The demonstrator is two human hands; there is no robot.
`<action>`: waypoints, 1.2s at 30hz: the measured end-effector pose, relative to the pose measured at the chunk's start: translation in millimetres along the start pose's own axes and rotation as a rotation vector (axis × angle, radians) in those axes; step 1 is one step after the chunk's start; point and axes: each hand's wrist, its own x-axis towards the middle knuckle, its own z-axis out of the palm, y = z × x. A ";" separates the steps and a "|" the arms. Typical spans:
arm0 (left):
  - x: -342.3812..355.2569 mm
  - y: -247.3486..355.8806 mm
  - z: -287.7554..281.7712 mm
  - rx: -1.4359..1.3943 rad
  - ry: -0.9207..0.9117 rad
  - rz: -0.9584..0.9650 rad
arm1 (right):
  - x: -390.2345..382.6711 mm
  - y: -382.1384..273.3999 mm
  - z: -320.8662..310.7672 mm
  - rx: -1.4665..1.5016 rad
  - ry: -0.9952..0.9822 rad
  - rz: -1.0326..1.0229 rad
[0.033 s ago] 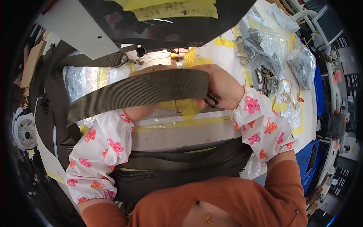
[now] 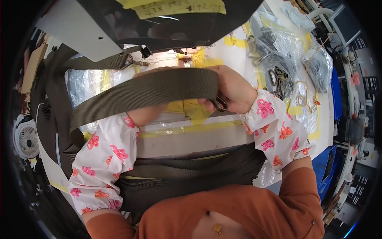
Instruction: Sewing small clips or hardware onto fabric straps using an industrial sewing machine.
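A wide olive-brown webbing strap [image 2: 147, 93] arches across in front of me, its left part drooping by my left sleeve. My right hand [image 2: 240, 91] is closed on its right end, where a bronze-coloured metal loop [image 2: 221, 104] hangs below the fold. Behind the strap is my left hand [image 2: 145, 116]; its wrist shows under the lower edge, but its fingers are mostly hidden, so I cannot tell what they grip. Just beyond both hands stands a dark sewing machine [image 2: 171, 30] with its lamp lit over the work surface.
A strap with a metal clasp [image 2: 139, 63] lies left of the machine. Clear bags of metal hardware [image 2: 274, 46] and loose metal rings [image 2: 280, 81] lie to the right. Stacked dark webbing [image 2: 191, 175] is close to my body. A fan [image 2: 28, 137] stands far left; a blue bin [image 2: 324, 169], right.
The strap's raised middle and right end sit slightly higher in the picture, and the machine has shifted a little up and left. The grip of my right hand looks the same.
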 end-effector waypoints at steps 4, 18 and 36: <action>13.7 2.5 -4.5 0.504 -0.047 0.165 | 1.4 9.4 -11.5 0.026 -0.024 -0.194; 17.4 -20.1 2.1 0.202 -0.344 -0.120 | 21.9 -8.2 -25.5 -1.086 0.142 -0.767; 21.2 -20.0 4.3 -0.053 -0.421 -0.159 | 4.7 -15.4 -25.1 -1.458 0.228 -0.830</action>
